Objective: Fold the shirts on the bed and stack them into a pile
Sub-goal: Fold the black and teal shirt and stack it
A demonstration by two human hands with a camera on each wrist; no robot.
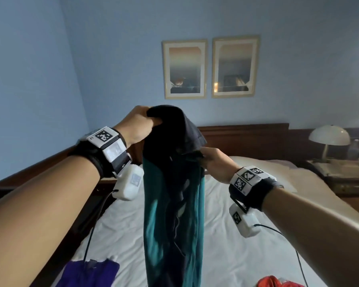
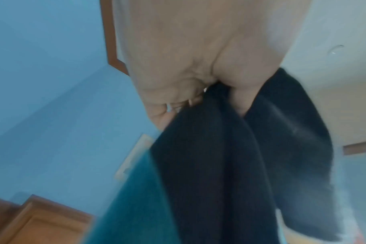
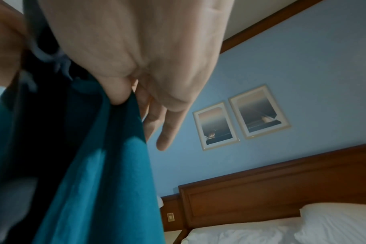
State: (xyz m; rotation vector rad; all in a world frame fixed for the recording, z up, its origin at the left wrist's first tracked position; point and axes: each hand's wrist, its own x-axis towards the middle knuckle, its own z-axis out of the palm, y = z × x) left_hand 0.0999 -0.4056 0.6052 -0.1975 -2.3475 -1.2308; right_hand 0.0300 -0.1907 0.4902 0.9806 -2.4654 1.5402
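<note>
A teal and black shirt [image 1: 172, 204] hangs lengthwise in the air above the bed [image 1: 226, 235]. My left hand [image 1: 137, 123] grips its black top end, raised highest; the left wrist view shows the black cloth [image 2: 219, 156] bunched between thumb and fingers of the left hand [image 2: 190, 92]. My right hand [image 1: 214, 162] pinches the shirt a little lower on its right side. In the right wrist view the thumb of the right hand [image 3: 123, 92] presses teal cloth [image 3: 107, 165] while the outer fingers [image 3: 167, 132] stick out straight. A purple shirt [image 1: 87, 274] and a red shirt [image 1: 278, 282] lie on the sheet at the near edge.
A dark wooden headboard [image 1: 247, 139] and a pillow [image 1: 263, 162] are at the far end. A nightstand [image 1: 344, 175] with a white lamp [image 1: 330, 137] stands at the right. Two framed pictures [image 1: 209, 67] hang on the blue wall. White sheet lies bare either side of the hanging shirt.
</note>
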